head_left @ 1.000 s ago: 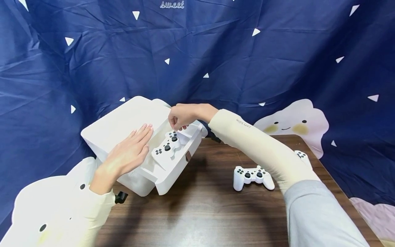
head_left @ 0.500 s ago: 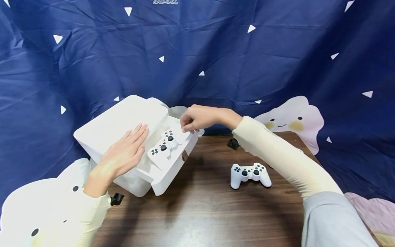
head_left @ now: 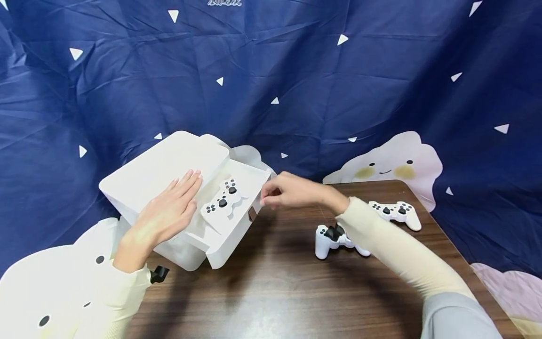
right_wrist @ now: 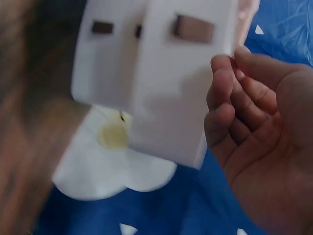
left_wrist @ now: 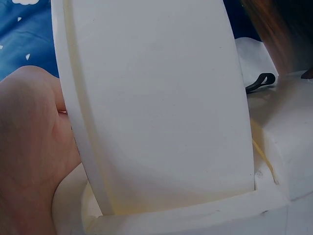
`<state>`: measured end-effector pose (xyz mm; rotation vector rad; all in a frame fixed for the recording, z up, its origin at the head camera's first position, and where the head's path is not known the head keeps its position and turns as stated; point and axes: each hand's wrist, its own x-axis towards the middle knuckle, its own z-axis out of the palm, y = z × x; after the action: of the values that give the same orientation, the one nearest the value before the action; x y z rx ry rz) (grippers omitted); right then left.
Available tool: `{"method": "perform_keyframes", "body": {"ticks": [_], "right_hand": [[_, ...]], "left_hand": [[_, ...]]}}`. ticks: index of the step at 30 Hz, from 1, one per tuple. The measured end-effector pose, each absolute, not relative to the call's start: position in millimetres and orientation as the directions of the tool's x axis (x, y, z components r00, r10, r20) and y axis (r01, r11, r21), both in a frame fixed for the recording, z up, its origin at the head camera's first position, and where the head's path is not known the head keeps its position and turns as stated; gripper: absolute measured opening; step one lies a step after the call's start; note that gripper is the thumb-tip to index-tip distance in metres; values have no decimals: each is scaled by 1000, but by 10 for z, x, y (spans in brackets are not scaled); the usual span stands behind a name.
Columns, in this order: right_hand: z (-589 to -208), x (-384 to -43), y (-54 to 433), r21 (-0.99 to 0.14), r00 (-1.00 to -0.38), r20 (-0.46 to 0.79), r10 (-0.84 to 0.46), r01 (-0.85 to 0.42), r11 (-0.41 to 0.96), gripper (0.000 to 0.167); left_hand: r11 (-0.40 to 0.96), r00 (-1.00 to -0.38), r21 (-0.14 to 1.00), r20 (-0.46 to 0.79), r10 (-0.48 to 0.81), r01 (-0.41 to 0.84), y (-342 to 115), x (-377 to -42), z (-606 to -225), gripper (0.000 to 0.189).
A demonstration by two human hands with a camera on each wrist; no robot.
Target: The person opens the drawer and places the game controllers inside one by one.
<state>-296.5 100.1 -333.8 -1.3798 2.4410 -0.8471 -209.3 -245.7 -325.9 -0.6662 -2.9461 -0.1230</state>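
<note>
Cabinet (head_left: 165,160), white, stands on the surface (head_left: 275,278) with one drawer (head_left: 237,230) pulled out from its front. One white controller (head_left: 220,200) lies in that drawer, stick side up, touched by neither hand.

Change noted: the right hand (head_left: 292,189), over the controller in the drawer a second ago, is now beyond the drawer's front panel, out from the cabinet and beside the brown tab (head_left: 252,214). Its fingers are loosely curled with the thumb near their tips, and no object is seen in its grasp; whether a fingertip touches the panel cannot be told. The left hand (head_left: 167,214) has stayed flat on the cabinet's top, fingers straight, holding nothing.

Finding, as judged: handling of the drawer's controller is over for now, and the right hand is free.

Two further controllers lie on the surface to the right of the cabinet. The nearer controller (head_left: 322,245) is partly covered by a black wrist piece (head_left: 334,232); the farther controller (head_left: 395,212) is partly covered by the cream sleeve (head_left: 398,249).
</note>
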Motion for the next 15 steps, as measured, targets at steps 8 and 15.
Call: {"method": "perform_keyframes", "body": {"ticks": [8,15], "right_hand": [[-3929,-2722,959,-694,-660,162,-734,-605,390,11],[-4188,-2591,846,-794,-762,170,-625,-481,371,13]], "left_hand": [[897,-895,59,125,428,438,-2446,-2103,-3252,61],[896,-895,66,126,429,439,-2442,-2089,-3252,61]]}}
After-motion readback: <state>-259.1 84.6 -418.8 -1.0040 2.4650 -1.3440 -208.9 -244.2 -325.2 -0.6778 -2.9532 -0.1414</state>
